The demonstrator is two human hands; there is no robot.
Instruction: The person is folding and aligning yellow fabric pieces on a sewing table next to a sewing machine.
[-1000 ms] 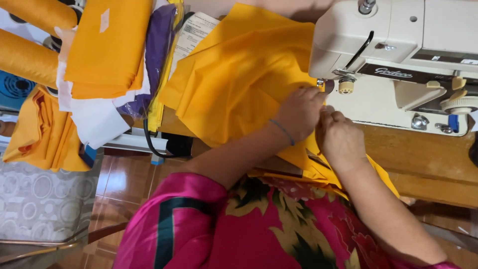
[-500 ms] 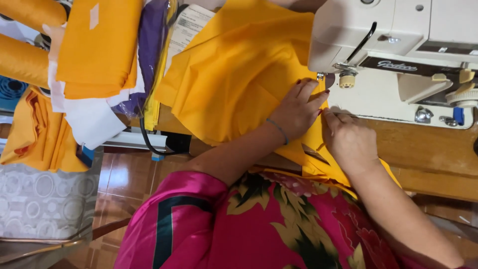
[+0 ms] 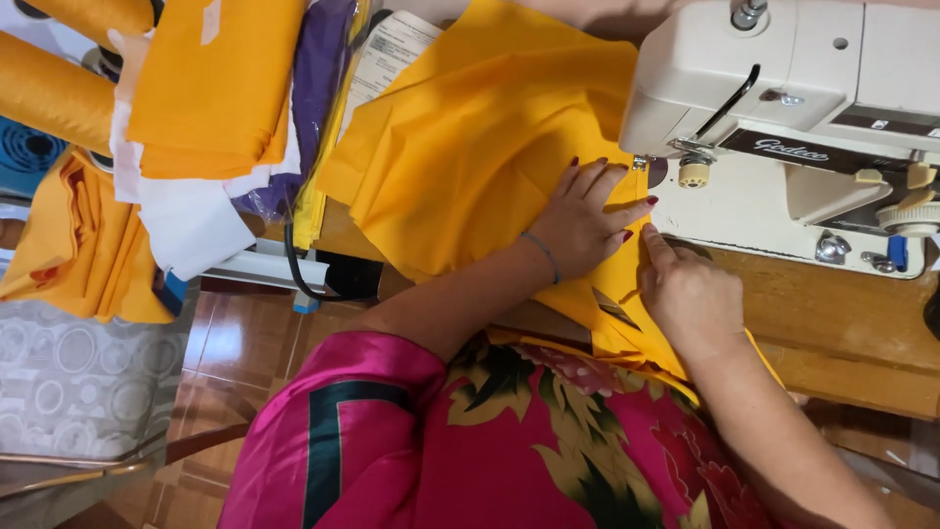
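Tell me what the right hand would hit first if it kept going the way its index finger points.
The right hand points up along the yellow cloth; it would probably meet the sewing machine near its needle, though depth is unclear.

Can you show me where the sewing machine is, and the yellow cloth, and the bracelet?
sewing machine (image 3: 783,59), head view, on its white top.
yellow cloth (image 3: 490,147), head view, on the flat middle part.
bracelet (image 3: 541,255), head view, on the thin band at the left wrist.

Single head-worn view, looking steeply down and close over the wearer's own pink floral sleeve (image 3: 333,441) toward the cream-white metal sewing machine (image 3: 783,118) on the brown wooden table (image 3: 842,333); framed tightly, tiled reddish floor (image 3: 245,343) at lower left.
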